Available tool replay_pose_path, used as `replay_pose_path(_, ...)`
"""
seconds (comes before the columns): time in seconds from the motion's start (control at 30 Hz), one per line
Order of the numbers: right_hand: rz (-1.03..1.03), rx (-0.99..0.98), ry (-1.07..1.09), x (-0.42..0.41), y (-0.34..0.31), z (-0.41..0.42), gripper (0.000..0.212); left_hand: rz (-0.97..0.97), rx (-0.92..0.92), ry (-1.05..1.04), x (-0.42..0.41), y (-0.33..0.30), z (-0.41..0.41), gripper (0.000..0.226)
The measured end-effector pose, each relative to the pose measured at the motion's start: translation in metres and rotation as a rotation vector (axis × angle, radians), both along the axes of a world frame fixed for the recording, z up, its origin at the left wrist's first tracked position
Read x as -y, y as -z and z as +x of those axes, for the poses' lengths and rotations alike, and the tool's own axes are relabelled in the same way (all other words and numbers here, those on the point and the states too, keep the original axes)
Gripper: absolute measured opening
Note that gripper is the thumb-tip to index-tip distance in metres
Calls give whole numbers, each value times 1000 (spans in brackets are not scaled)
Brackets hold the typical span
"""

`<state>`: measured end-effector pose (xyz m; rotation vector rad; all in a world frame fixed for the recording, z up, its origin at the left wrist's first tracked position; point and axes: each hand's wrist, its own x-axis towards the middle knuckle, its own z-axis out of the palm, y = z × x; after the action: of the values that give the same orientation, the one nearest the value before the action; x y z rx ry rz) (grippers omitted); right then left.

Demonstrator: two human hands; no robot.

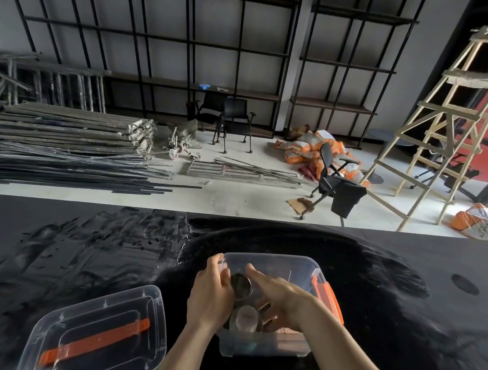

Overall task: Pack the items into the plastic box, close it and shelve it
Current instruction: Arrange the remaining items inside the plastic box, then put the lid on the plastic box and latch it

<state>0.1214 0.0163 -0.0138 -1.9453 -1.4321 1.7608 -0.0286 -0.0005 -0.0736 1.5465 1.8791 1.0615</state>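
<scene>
A clear plastic box (pixel 286 265) with an orange side latch (pixel 326 298) stands open on the black table, right in front of me. Both hands reach into it. My left hand (pixel 210 293) sits at the box's left wall, its fingers around a dark round tin (pixel 241 285). My right hand (pixel 281 295) comes in from the right, fingers spread flat over the contents and touching the tin. Below the tin lies a pale round lid or jar (pixel 247 318), and brown flat pieces (pixel 269 317) show under my right palm. The box's clear lid (pixel 96 332) with an orange handle rests to the left.
The black table (pixel 400 306) runs across the whole view. Beyond its far edge are black wall shelving (pixel 236 94), stacked metal frames (pixel 70 136), office chairs (pixel 333 184), orange sacks (pixel 304 148) and a wooden ladder (pixel 443 133) at the right.
</scene>
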Motion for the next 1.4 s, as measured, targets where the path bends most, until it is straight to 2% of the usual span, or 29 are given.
replay_pose_path(0.07, -55, 23, 23, -2, 3, -14, 74, -2, 8, -1, 0, -1, 0, 41)
replay_pose_path(0.37, -41, 47, 17, -1, 3, -24, 74, -9, 17, -4, 0, -2, 0, 41)
replay_pose_path(0.53, -35, 10, 44, 1, 3, -29, 68, -15, 13, -12, 1, -2, 1, 40)
replay_pose_path(0.7, 11, 92, 2, 4, -1, -25, 72, -10, 35, -2, -2, -1, 0, 41)
replay_pose_path(0.77, 211, 302, -14, 3, 0, -20, 75, 14, 72, 24, -3, -6, 0, 47)
replay_pose_path(0.83, 529, 459, -7, 4, -3, -20, 61, 73, 146, -5, 0, -14, -7, 54)
replay_pose_path(0.93, 940, 366, 48, 11, -21, -37, 28, 157, 222, -178, 7, -30, -40, 48)
replay_pose_path(1.0, 1064, 206, 20, 20, -32, -67, 15, 177, 190, -301, 16, -36, -75, 44)
replay_pose_path(1.07, 1034, 55, -47, 28, -35, -104, 15, 150, 68, -430, 29, -37, -114, 42)
replay_pose_path(1.13, 935, 20, -161, 35, -25, -142, 24, 37, -40, -553, 45, -32, -152, 43)
replay_pose_path(1.23, 702, 136, -350, 42, 2, -187, 48, -196, -118, -669, 75, -17, -195, 48)
replay_pose_path(1.3, 526, 218, -361, 44, 20, -202, 62, -312, -125, -723, 98, -5, -213, 57)
replay_pose_path(1.4, 355, 329, -317, 47, 43, -206, 70, -443, -169, -759, 126, 14, -232, 72)
